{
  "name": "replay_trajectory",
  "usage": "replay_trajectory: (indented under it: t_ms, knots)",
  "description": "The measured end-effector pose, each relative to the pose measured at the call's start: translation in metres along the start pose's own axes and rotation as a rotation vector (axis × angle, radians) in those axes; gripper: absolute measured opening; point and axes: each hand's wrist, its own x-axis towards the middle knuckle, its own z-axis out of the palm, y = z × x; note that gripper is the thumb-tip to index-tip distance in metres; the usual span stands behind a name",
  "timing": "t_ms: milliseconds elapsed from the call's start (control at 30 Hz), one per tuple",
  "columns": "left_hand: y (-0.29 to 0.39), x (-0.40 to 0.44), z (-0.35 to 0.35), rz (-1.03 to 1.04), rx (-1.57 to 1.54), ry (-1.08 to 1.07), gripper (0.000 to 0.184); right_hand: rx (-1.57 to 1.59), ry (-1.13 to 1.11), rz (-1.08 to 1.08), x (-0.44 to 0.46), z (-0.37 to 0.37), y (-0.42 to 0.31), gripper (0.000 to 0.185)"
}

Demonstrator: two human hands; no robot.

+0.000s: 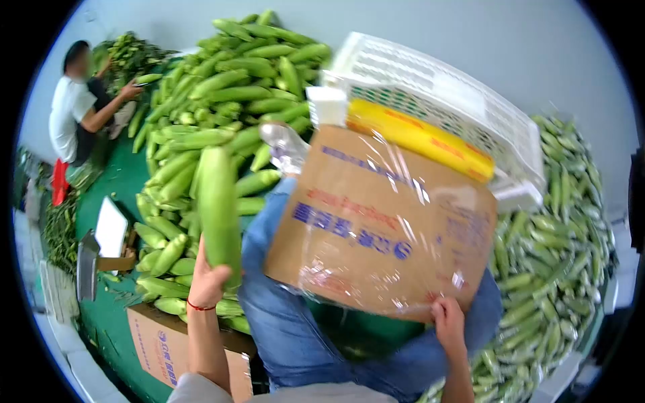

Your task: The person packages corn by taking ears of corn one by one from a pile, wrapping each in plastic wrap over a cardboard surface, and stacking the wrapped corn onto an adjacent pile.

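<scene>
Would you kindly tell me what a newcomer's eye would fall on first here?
Probably the film-covered cardboard at the centre, over the wearer's legs, with a bright yellow roll along its far edge. Next, the large green ear of corn in the left hand, left of centre. Heaped corn spreads behind it; glossy, seemingly wrapped ears fill the right side.

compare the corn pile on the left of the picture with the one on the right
The left pile shows bare green husks, while the right pile gleams under what looks like clear film. The left pile lies on the side of the left hand; the right pile lies on the side of the right hand. Both are heaps of many green ears.
</scene>
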Motion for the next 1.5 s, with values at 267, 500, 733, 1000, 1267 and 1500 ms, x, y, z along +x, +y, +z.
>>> replay_trajectory:
  t_ms: [267,500,733,1000,1267,1500]
  knots:
    - [-0.024,0.050,0.200,0.848,1.116,-0.858,0.053,-0.068,0.033,-0.062,-0.017,-0.005,-0.021,0.006]
    - [-0.037,0.058,0.223,0.626,1.183,-0.867,0.057,0.572,0.219,-0.200,0.038,0.005,-0.048,0.021]
    - [-0.079,-0.005,0.147,0.518,1.241,-0.310,0.048,-0.350,0.350,-0.509,0.098,0.019,-0.049,0.037]
    - [-0.039,0.127,0.243,0.460,1.441,-0.812,0.015,-0.259,0.377,-0.559,0.122,0.023,-0.050,0.027]
    - [-0.052,-0.031,0.217,0.565,1.397,-0.672,0.076,-0.408,-0.232,-0.068,0.056,0.000,-0.082,0.036]
    - [-0.068,0.124,0.258,0.796,1.465,-0.401,0.073,-0.526,0.289,-0.825,0.099,-0.002,-0.096,0.046]
